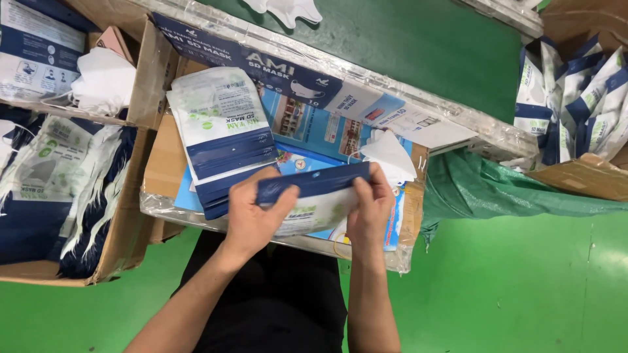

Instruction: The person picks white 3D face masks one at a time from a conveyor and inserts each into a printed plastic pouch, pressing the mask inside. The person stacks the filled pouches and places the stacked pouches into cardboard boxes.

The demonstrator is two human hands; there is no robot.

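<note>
Between the fingers of both hands, over a plastic-wrapped cardboard tray (163,167), a flat mask packet (314,199) with a navy top band and a white lower part is held level. The left hand (252,212) has its fingers curled over the packet's left end, thumb lying along the navy band and pressing on it, so the hand is closed on the packet. The right hand (369,209) pinches the right end, its fingertips bent over the upper edge and the thumb behind, hidden from view. Just beyond the right fingertips a loose white mask (389,157) lies on the blue printed sheet (314,131) that lines the tray, touching or nearly touching the packet's far corner; I cannot tell which. Beyond the left fingertips, up and to the left, a stack of the same navy-and-white packets (222,131) lies fanned and tilted, its lowest packet close beside the left knuckles. Farther left of that hand stands an open carton (134,222) with more packets standing on edge, and above it another box holding a heap of white masks (101,82). Well apart to the right of the right hand, past a crumpled green plastic sheet (497,189), a carton of packets (575,98) stands at the picture's edge. Below the wrists, the floor is green.
</note>
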